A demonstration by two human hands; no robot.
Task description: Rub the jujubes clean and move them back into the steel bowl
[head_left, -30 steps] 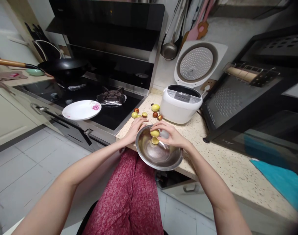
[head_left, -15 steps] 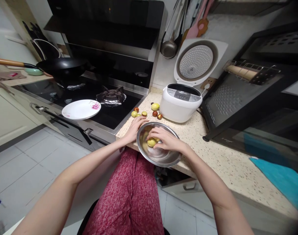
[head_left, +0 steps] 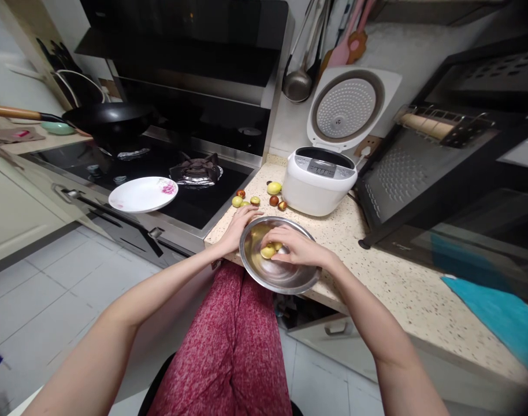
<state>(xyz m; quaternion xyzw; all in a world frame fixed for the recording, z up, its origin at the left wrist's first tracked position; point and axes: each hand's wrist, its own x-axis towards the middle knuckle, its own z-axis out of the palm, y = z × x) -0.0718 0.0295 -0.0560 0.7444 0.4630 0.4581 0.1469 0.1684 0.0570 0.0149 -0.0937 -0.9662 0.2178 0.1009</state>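
While the steel bowl (head_left: 278,271) sits at the near edge of the speckled surface (head_left: 389,289), partly overhanging it above the person's lap, both hands are kept at it. The left hand (head_left: 240,226) is laid against the bowl's far left rim, fingers loosely curled around the outside; nothing else is seen in it. The right hand (head_left: 295,247) is lowered into the bowl from the right, its fingers bent down over a yellow-green fruit (head_left: 268,252) that lies on the bowl's inner slope. The fingertips are touching the fruit, but whether it is pinched or merely rested on cannot be told, since the fingers cover its right side. A second fruit seems to be tucked just behind it under the fingers, though it is mostly hidden.

The fruit in the bowl lies directly beneath the right fingertips and just to the right of the left hand, so the right hand is the nearer one. The fruit is roundish, with no clear long axis to be read.

Beyond the bowl, well apart from the right hand but near the left, a loose cluster of small fruits (head_left: 257,199), some yellow-green and some reddish-brown, is scattered on the surface between the stove's edge and an open white rice cooker (head_left: 319,180). A white plate (head_left: 143,195) is set on the stove front to the left, and a black wok (head_left: 110,118) stands on a far burner.
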